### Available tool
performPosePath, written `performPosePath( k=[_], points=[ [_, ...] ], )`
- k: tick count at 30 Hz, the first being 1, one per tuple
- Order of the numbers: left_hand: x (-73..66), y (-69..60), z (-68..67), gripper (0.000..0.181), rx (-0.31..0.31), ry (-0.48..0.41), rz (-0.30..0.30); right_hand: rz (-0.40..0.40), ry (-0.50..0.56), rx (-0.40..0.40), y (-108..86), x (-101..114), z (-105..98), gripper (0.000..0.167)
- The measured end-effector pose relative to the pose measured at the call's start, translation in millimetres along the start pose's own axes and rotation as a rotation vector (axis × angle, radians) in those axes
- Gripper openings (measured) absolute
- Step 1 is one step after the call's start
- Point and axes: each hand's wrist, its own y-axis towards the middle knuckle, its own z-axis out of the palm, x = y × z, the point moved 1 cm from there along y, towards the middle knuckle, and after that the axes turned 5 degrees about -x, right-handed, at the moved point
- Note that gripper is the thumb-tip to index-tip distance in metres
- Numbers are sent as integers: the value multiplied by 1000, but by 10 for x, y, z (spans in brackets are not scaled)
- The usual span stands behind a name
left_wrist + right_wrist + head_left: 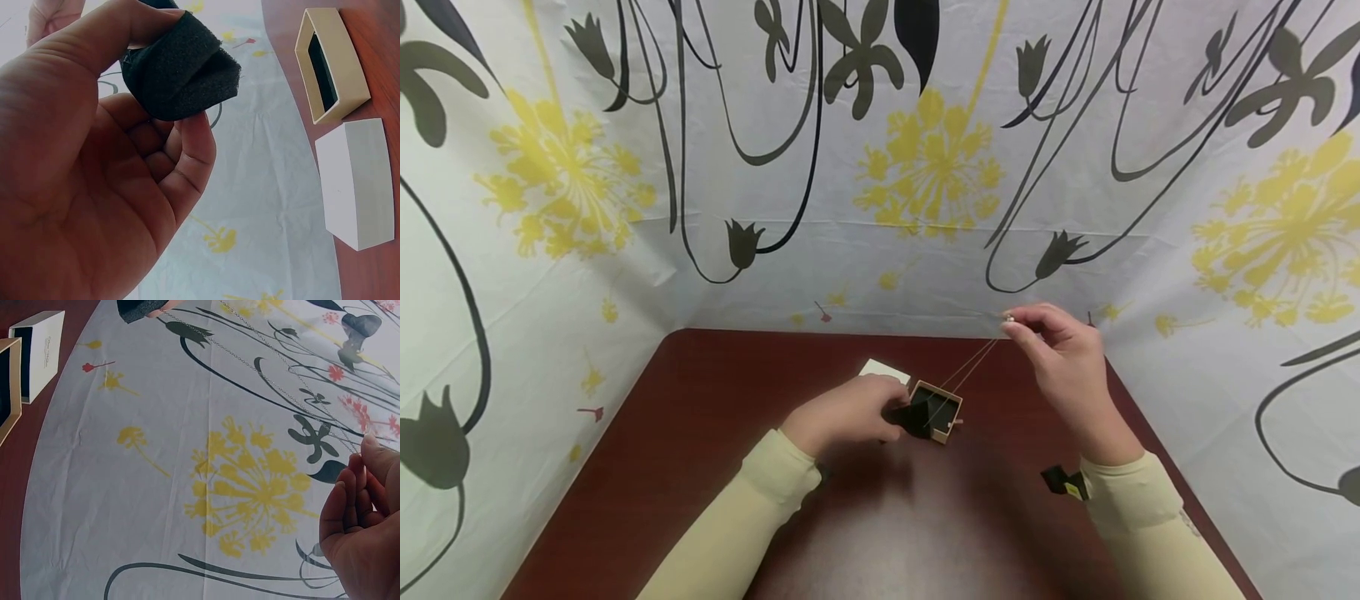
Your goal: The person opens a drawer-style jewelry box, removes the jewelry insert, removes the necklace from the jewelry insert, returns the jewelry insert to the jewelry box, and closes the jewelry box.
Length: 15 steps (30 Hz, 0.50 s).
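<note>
My left hand (850,410) pinches a bent black foam pad (181,75) between thumb and fingers, just left of a small tan box tray (940,436). Higher and to the right, my right hand (1063,358) pinches a thin necklace chain (269,347) at its fingertips. Two strands slant from there down to the foam, above the tray. Whether the chain is fastened to the foam is hidden. The tray has a dark inside and a small pull tab. A white box lid (353,187) with small print on it lies beside the tray, partly behind my left hand in the head view.
The items lie on a dark red-brown table (715,417). Floral cloth (820,192) hangs around its back and both sides, close behind the right hand. A black piece with a yellow label (1064,482) sits at the right cuff.
</note>
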Motion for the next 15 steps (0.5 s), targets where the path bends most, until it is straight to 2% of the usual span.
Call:
performPosePath(
  k=[15],
  points=[
    [-2, 2, -6, 17, -2, 7, 3, 9, 11, -12, -2, -49, -50, 16]
  ],
)
